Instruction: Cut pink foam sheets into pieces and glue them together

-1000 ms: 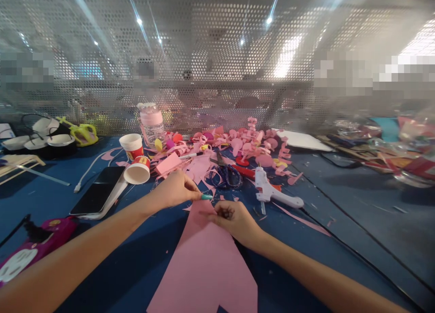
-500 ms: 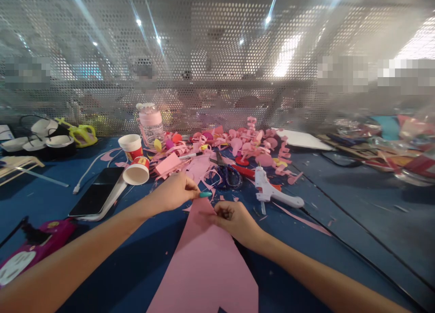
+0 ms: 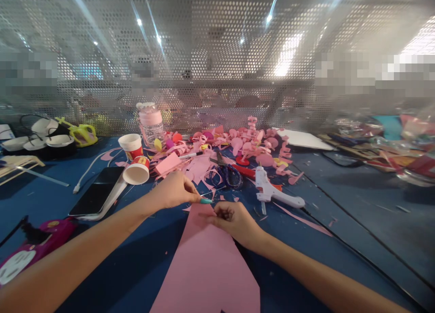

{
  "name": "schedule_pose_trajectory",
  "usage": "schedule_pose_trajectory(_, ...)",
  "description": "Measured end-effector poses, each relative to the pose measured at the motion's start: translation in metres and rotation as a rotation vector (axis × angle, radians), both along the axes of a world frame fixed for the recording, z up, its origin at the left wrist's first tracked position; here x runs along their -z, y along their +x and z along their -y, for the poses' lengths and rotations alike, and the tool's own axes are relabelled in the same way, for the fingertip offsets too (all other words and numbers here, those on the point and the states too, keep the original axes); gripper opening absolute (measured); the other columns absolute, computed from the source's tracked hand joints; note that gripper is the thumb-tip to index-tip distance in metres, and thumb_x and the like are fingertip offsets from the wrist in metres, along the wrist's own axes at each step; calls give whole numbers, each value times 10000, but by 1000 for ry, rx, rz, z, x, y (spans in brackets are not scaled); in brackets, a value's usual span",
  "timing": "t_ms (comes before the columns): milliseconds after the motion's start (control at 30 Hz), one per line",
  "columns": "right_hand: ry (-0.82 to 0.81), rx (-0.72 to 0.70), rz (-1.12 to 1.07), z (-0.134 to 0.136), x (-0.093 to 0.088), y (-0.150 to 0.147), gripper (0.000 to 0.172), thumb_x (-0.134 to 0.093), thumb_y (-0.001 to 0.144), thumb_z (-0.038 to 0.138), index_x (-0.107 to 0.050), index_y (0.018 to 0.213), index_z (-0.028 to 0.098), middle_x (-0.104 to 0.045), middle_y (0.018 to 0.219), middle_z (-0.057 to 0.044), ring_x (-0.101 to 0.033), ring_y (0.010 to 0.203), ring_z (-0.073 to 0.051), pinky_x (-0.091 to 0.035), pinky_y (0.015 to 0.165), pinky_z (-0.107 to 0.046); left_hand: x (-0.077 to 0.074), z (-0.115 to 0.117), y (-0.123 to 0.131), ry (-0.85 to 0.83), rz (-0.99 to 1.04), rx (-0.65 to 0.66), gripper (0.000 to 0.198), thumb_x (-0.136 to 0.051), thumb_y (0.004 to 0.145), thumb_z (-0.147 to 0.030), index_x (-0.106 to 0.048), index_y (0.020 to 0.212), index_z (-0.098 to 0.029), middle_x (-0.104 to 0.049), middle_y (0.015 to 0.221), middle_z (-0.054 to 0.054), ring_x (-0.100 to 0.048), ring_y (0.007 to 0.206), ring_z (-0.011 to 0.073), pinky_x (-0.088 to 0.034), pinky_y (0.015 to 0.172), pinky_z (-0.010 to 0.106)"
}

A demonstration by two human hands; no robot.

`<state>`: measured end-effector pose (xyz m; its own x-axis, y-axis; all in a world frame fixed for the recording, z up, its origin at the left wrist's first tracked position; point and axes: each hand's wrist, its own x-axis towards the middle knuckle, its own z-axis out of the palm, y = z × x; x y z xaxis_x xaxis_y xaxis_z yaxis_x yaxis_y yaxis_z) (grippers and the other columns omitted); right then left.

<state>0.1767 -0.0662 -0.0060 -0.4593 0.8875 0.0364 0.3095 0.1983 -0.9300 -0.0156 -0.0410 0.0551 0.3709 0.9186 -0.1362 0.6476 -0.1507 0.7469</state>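
A large pink paper sheet [image 3: 207, 267] lies on the blue table, its pointed far end between my hands. My left hand [image 3: 175, 190] is closed in a pinch at that tip, a teal fingernail showing at the paper's edge. My right hand [image 3: 234, 220] is curled shut on the paper's tip just to the right, fingers pressed together. The two hands almost touch.
Beyond the hands lie blue-handled scissors [image 3: 226, 173], a white glue gun [image 3: 272, 190] and a heap of pink paper curls [image 3: 244, 143]. Two paper cups [image 3: 134, 158], a phone [image 3: 98, 190] and a pink bottle [image 3: 151, 122] sit at left. A perforated metal screen [image 3: 217, 63] closes the back.
My left hand's fingertips have dropped slightly toward the paper tip; the right hand has barely shifted. The paper stays in place.
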Motion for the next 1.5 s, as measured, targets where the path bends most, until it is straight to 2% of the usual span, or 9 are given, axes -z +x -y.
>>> schedule_pose_trajectory(200,19,-19,18,1,-1,0,396,-610,677,476,-400,532,173,-325,502,64,-288,474,-61,-223,426,-204,0,0,1,-16,-13,-22,198,-676,587,-337,-709,611,-143,-638,549,26,-515,519,127,-316,471,221)
schedule_pose_trajectory(300,44,54,20,4,-5,2,361,-561,720,511,-490,633,167,-407,534,47,-330,452,-65,-250,413,-203,0,1,1,-33,-20,-25,221,-679,580,-359,-711,615,-143,-640,552,30,-518,523,130,-322,478,221)
schedule_pose_trajectory(400,238,195,2,5,-9,6,329,-460,808,488,-541,795,169,-539,681,-14,-441,523,-96,-332,460,-210,2,2,3,-55,-14,-3,266,-684,566,-395,-719,641,-142,-644,560,34,-518,531,134,-333,490,223)
schedule_pose_trajectory(500,386,222,4,3,-12,8,321,-423,845,439,-527,695,175,-553,676,-32,-492,607,-127,-378,538,-228,6,3,4,-67,-8,16,291,-694,548,-413,-727,669,-150,-655,583,37,-526,545,143,-342,498,225)
schedule_pose_trajectory(633,361,217,2,2,-14,5,366,-428,843,438,-490,591,180,-506,569,-13,-474,560,-126,-373,524,-235,11,3,5,-73,-7,31,306,-692,553,-424,-731,697,-156,-665,610,44,-537,558,151,-353,503,224)
schedule_pose_trajectory(867,223,183,-130,1,-17,1,330,-462,825,438,-493,625,177,-510,564,2,-479,519,-114,-383,515,-241,14,2,6,-88,21,38,324,-695,545,-443,-719,667,-144,-623,549,33,-482,499,122,-322,464,216)
schedule_pose_trajectory(1167,364,85,-109,-14,-20,4,296,-500,822,389,-571,638,169,-538,646,-16,-479,602,-125,-377,569,-261,16,-1,5,-182,91,35,390,-738,491,-437,-726,728,-129,-657,623,60,-556,574,150,-407,540,236)
schedule_pose_trajectory(1333,394,22,-107,-16,-23,2,268,-494,834,352,-578,655,170,-552,641,-14,-487,617,-127,-384,590,-266,15,-1,6,-199,137,-7,298,-765,450,-369,-701,614,-128,-630,557,27,-532,530,128,-414,525,228)
schedule_pose_trajectory(1500,337,58,-87,-18,-29,-1,247,-516,805,361,-562,662,164,-547,644,-13,-484,600,-125,-383,570,-262,10,0,5,-194,128,-44,198,-752,459,-283,-686,575,-136,-606,504,1,-518,502,119,-396,510,224)
